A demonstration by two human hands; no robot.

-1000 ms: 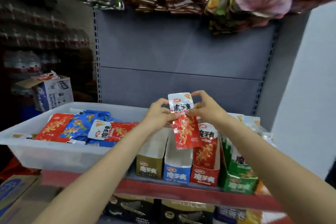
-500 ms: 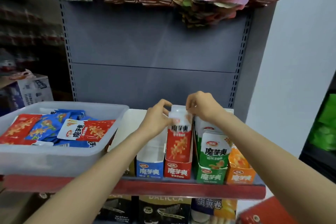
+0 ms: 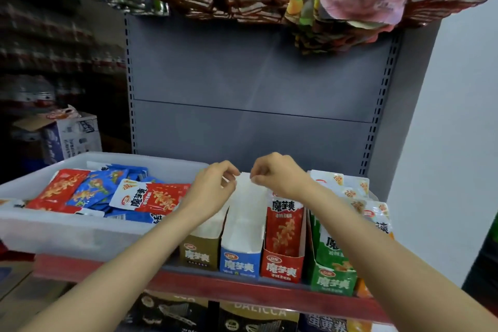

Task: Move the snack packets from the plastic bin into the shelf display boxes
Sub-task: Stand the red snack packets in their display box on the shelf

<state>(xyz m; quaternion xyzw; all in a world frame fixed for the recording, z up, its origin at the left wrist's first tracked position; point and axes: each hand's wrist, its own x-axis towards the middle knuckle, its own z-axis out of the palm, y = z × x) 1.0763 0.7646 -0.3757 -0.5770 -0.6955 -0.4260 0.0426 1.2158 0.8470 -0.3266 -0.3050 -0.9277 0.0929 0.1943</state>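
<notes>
Grey steel shelving backed a red-edged shelf. At its left end sat a translucent plastic bin of red and blue snack packets. Cardboard display boxes lined the front edge. Left hand and right hand, fingers curled, hovered over the boxes; whether they pinched anything could not be told.

One head-worn wide-angle view looks forward and slightly down, close to the shelf at arm's reach.

The red packet, earlier being held up by both hands, is now being seated in the red display box; the left hand and right hand are being held above the boxes' back edges.
</notes>
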